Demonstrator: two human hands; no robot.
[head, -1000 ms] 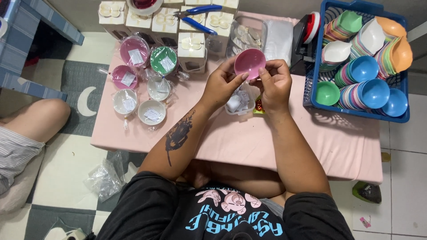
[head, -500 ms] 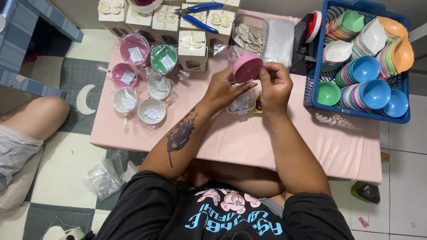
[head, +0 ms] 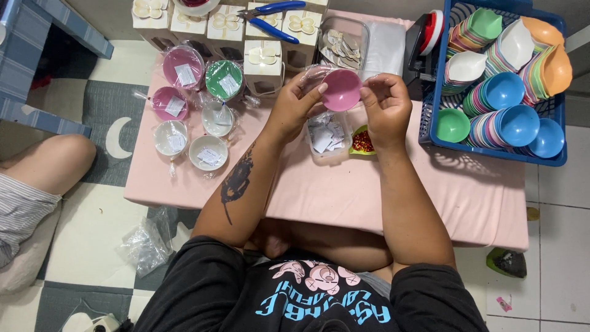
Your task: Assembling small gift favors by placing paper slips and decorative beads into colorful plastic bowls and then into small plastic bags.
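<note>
Hands meet above the middle of the pink table (head: 344, 197), both pinching one small pink bowl (head: 342, 90) tilted toward the camera. The left hand (head: 295, 109) grips its left rim together with a bit of clear film; the right hand (head: 385, 106) holds the right rim with fingertips. Just below the bowl sits a clear tub (head: 327, 139) of white paper slips, and beside it a green dish (head: 362, 141) of red bits. Wrapped bowls (head: 190, 104) cluster at upper left of the frame, white boxes (head: 261, 58) behind them. A blue basket (head: 553, 157) of stacked coloured bowls fills the upper right. Blue pliers (head: 270, 18) lie at the top.
</note>
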